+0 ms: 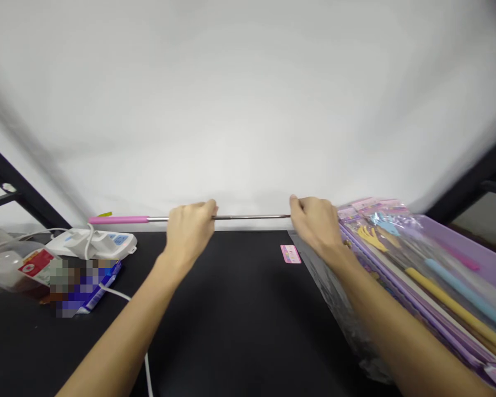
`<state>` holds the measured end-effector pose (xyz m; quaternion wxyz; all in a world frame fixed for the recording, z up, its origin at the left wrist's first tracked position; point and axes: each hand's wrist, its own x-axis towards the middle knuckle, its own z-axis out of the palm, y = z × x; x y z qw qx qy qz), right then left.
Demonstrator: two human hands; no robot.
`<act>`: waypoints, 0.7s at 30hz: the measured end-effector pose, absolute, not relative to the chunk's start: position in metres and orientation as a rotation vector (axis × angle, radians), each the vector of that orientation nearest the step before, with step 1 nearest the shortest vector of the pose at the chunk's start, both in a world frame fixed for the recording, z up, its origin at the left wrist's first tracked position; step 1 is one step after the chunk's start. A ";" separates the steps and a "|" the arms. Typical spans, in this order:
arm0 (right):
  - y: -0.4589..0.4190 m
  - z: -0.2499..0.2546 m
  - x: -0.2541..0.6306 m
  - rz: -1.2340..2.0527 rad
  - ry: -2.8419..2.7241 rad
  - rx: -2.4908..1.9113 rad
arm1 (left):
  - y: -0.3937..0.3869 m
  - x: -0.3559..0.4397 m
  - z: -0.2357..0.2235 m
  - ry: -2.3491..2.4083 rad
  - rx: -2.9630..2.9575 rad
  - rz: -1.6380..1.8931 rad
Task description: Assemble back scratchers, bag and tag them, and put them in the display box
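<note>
A telescopic back scratcher (252,216) with a pink handle and a thin metal rod is stretched level in front of the white wall. My left hand (190,226) is closed around the metal part, just right of the pink handle. Round the rod's other end my right hand (314,220) is closed, hiding the scratcher's head. Below and left of the right hand, a small pink card (290,253) lies on the black table. A clear plastic sleeve (334,292) lies partly under my right forearm.
On the right, a purple box (450,231) holds bagged back scratchers (434,281) with yellow and blue handles. At left are a white power strip (124,242) with plugs and cables, a blue packet (95,292) and a clear plastic container (12,270). Black frame bars stand at both sides.
</note>
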<state>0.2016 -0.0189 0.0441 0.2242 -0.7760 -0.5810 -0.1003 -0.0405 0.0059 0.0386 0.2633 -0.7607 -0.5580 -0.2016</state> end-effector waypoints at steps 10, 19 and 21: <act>-0.019 0.043 0.213 -0.349 -1.501 -2.220 | 0.013 -0.055 0.042 -1.544 -1.976 -0.635; -0.025 0.036 0.191 -0.392 -1.650 -2.152 | 0.000 -0.016 0.014 -1.520 -2.262 -0.523; -0.025 0.036 0.192 -0.375 -1.646 -2.158 | -0.004 -0.011 0.018 -1.479 -2.322 -0.516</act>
